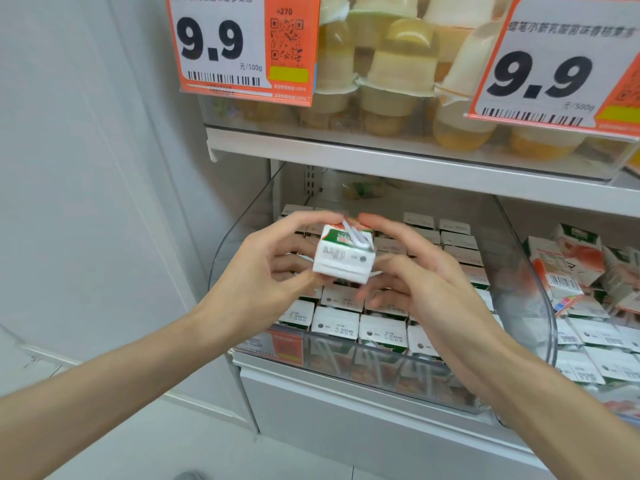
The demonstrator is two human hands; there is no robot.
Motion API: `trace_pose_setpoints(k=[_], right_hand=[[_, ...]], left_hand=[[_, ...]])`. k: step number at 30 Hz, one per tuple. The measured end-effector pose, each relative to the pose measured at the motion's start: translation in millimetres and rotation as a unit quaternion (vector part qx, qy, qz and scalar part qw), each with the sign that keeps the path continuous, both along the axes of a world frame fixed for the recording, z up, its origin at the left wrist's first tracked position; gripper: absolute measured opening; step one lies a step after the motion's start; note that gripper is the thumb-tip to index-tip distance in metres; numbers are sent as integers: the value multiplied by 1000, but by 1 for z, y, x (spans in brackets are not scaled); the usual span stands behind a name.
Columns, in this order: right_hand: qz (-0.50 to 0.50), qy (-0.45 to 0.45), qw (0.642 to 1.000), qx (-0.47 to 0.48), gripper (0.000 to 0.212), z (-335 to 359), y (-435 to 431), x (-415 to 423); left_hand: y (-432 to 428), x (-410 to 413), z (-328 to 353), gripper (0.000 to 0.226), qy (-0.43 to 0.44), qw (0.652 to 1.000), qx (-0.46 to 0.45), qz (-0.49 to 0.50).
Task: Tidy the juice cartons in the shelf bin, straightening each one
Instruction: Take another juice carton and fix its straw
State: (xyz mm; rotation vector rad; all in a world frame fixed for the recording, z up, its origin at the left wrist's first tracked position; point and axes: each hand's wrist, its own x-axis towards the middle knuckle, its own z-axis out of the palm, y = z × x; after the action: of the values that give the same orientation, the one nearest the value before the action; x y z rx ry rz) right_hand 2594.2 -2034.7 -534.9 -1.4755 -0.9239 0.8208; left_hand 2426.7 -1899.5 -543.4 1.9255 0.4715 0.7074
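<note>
Tilted white carton (344, 258) above rowed cartons (335, 322) in bin (540, 306).

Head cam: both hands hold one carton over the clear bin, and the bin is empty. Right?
No. The head view shows the clear bin packed with rows of cartons, not empty. The rest stands: the left hand and the right hand hold one carton over the bin.
</note>
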Motion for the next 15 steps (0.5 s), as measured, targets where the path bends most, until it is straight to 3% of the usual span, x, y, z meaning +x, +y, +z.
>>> trace_pose_setpoints(k=[3, 11, 15], right_hand=[[28, -55, 998, -3, 54, 0, -1, -1], [4, -58, 998, 32, 53, -6, 1, 0], [-16, -108, 994, 24, 43, -11, 2, 3]], left_hand=[[2, -1, -1, 49, -19, 1000, -9, 11], [2, 1, -2, 50, -4, 1000, -9, 18], [3, 1, 0, 42, -4, 1000, 18, 25]])
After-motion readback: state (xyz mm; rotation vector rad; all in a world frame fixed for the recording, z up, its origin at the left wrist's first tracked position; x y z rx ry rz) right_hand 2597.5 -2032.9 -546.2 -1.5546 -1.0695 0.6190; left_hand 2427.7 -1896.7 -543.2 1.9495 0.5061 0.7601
